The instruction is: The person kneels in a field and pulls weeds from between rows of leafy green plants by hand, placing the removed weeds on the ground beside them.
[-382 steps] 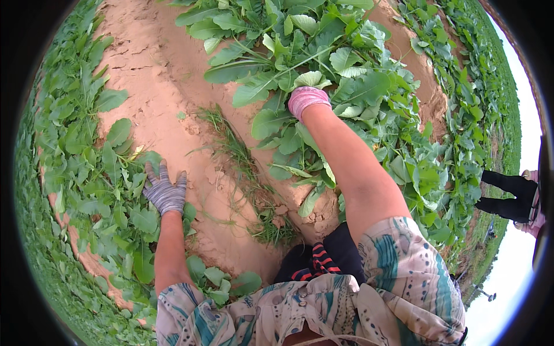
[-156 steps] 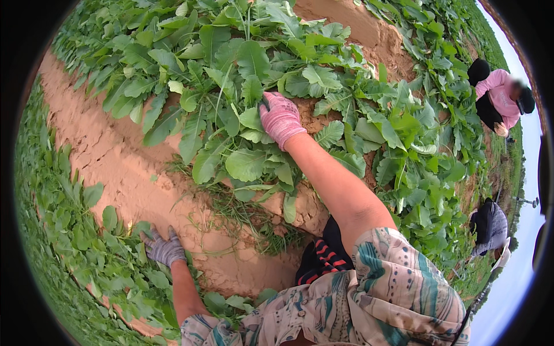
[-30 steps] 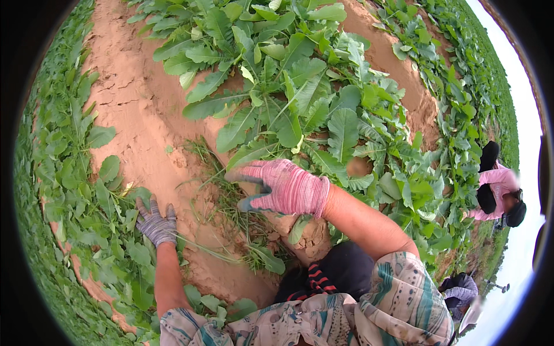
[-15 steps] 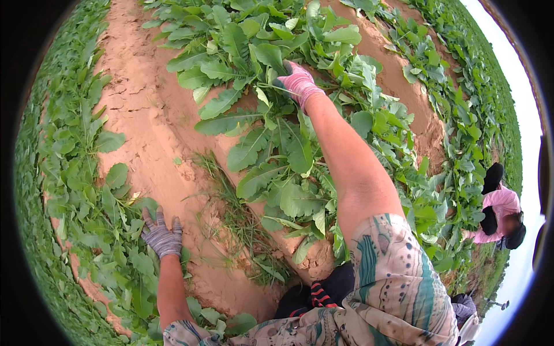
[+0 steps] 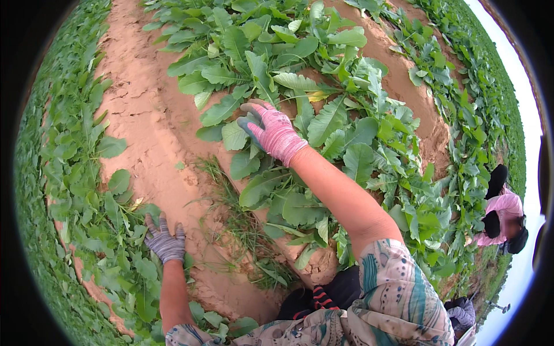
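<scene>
My right hand [image 5: 270, 131], in a pink knitted glove with grey fingers, lies over a broad-leaved green plant [image 5: 328, 120] in the middle row. Its thumb and fingers are apart, the tips partly among the leaves, and nothing shows in its grasp. One pale leaf [image 5: 234, 136] is beside the thumb. At lower left, my left hand [image 5: 165, 243] wears a grey striped glove. Its fingers are spread at the edge of the left row, close to a rounded leaf [image 5: 151, 211], and it holds nothing.
A sandy furrow [image 5: 144, 132] runs between the left crop row [image 5: 75, 190] and the middle one. Thin grass [image 5: 239, 222] grows along the ridge's side. Another person [image 5: 503, 214] in pink bends over plants at far right, with a second person [image 5: 461, 316] below, partly cut off.
My right hand has come nearer and to the left, off the stems it was reaching into, and its fingers have opened. A yellow leaf now shows there. My left hand has barely shifted.
</scene>
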{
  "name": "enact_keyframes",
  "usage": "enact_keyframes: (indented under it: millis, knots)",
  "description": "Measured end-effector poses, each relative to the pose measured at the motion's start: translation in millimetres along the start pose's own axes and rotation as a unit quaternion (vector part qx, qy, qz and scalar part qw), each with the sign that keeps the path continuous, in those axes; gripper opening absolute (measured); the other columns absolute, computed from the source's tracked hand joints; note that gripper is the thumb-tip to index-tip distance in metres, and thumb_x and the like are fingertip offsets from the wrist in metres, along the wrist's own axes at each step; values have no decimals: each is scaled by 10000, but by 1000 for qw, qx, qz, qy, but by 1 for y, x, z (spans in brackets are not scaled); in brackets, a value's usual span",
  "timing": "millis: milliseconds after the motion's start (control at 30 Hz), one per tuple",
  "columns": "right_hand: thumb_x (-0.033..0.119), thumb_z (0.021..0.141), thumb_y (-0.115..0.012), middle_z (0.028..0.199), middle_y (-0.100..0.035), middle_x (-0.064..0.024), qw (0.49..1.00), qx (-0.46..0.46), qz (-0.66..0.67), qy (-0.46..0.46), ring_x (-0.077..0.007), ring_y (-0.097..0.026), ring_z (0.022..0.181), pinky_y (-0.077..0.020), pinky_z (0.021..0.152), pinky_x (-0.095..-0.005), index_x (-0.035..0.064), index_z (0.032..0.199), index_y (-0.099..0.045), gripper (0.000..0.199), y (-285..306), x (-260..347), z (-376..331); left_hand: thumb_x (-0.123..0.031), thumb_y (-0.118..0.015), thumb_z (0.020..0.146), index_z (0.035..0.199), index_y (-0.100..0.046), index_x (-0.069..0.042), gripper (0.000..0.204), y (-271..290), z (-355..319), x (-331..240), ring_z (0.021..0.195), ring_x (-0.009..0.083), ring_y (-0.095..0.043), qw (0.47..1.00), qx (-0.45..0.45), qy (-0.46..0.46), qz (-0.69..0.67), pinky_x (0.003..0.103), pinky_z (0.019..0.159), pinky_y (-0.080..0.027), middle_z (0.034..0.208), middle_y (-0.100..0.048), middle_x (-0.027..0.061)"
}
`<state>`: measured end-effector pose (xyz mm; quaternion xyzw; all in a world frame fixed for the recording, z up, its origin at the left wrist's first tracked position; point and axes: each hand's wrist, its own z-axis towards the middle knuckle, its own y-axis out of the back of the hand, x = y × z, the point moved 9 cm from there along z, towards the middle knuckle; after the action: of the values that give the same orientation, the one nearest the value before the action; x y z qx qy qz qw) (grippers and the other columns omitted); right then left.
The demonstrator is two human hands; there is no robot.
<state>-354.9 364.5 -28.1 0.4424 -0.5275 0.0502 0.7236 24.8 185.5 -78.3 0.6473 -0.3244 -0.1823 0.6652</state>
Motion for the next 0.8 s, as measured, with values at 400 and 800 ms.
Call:
enact_keyframes:
  millis: [400,800]
  knots:
    - [312,856,-639,1215,-623,-164,957,-121,-168,-205,-327,-596,1113,-473,948,-396,80,1191,-635,407,81,-79,93,-527,-598,791,1268,-578,-159,603,-4,0,3,1329,412,-332,1000,1,-4,-16,585,1062,-229,1508,-285,174]
    - [368,892,-525,1174,-633,-181,929,5,-215,-300,-365,-604,1081,-485,917,-436,57,1130,-660,415,22,-79,108,-517,-599,795,1311,-554,-176,620,-8,0,2,1338,414,-302,1000,-7,-15,3,581,1083,-210,1537,-231,143]
